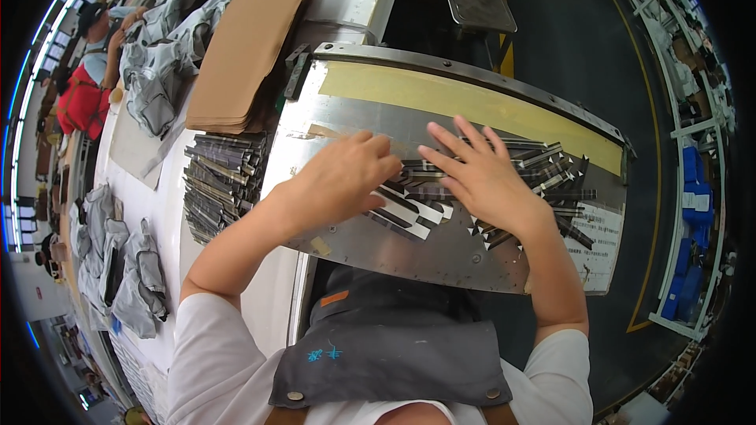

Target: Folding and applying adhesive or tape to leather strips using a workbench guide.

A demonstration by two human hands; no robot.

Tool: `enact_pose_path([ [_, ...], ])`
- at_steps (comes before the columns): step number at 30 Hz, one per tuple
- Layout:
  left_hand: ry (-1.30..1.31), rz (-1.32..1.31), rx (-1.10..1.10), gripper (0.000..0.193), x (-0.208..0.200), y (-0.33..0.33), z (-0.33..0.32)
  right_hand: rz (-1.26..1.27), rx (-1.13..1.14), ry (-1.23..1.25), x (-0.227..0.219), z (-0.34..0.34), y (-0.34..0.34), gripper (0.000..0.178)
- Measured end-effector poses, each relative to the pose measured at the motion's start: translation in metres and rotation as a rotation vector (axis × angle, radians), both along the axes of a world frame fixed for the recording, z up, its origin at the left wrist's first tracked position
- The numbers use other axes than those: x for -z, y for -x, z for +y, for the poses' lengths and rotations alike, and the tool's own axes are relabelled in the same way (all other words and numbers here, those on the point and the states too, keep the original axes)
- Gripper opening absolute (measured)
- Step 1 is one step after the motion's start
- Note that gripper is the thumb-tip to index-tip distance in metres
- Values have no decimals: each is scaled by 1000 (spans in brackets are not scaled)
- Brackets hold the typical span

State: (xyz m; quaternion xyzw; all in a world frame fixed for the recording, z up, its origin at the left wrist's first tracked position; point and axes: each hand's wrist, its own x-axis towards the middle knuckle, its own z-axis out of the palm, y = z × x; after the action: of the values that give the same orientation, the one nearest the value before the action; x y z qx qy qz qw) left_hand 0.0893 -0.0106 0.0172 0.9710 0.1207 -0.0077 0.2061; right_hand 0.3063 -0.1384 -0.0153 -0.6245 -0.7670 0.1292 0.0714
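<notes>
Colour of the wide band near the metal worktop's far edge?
Pale yellow band; best seen in the head view.

Thin flat strips [409, 208], dark and whitish, were noted in two lots on the metal surface [402, 261]. Smaller lot [421, 220]: laid roughly side by side near mid-surface, slanted from far left toward near right. Looser heap [551, 177]: spread toward the right edge, mostly dark, strips crossed and fanned at several angles, partly hidden.

Beyond the apron [394, 358], the left hand [342, 173] curls and the right hand [490, 181] splays palm down; both forearms [554, 271] angle inward from either side.
</notes>
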Motion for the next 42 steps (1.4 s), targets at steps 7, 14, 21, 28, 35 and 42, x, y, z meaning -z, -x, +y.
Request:
enact_pose_path([
  [7,-14,-169,-53,43,14,26,-19,93,16,34,-30,-9,-2,42],
  [14,43,-154,14,45,24,18,-28,253,-91,-97,-13,-8,28,25],
  [21,99,-87,25,43,24,20,-29,338,-47,-106,-12,-16,30,21],
  [28,16,-253,88,33,31,7,-40,550,96,-5,1,-19,38,18],
  [35,-426,-155,-80,17,36,1,-82,565,109,-20,1,-21,40,16],
  [42,-185,-402,-367,17,35,11,-59,552,61,-41,4,-18,37,19],
])
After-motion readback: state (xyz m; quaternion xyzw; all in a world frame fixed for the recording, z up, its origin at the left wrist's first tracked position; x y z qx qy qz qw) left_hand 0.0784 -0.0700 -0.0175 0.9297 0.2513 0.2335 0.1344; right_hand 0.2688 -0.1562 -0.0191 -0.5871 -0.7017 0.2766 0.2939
